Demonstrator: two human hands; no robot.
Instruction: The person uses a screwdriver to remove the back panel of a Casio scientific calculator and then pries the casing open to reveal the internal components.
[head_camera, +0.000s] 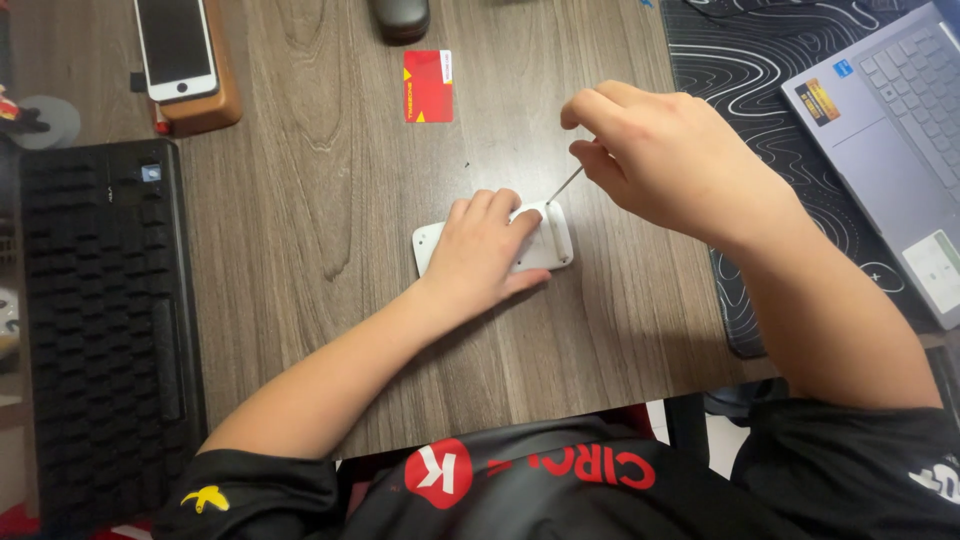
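Observation:
A small white flat device (548, 240) lies on the wooden desk (320, 200) in the middle of the head view. My left hand (480, 250) presses down flat on top of it and covers most of it. My right hand (660, 150) pinches a thin metal pin tool (565, 184) between thumb and fingers. The tool's tip touches the device's upper right corner.
A red card (428, 86) lies further back on the desk. A white phone (176, 45) rests on a wooden stand at the back left. A black keyboard (100, 330) fills the left side. A grey laptop (890, 130) sits on a black patterned mat (740, 70) at right. A dark mouse (402, 18) is at the top.

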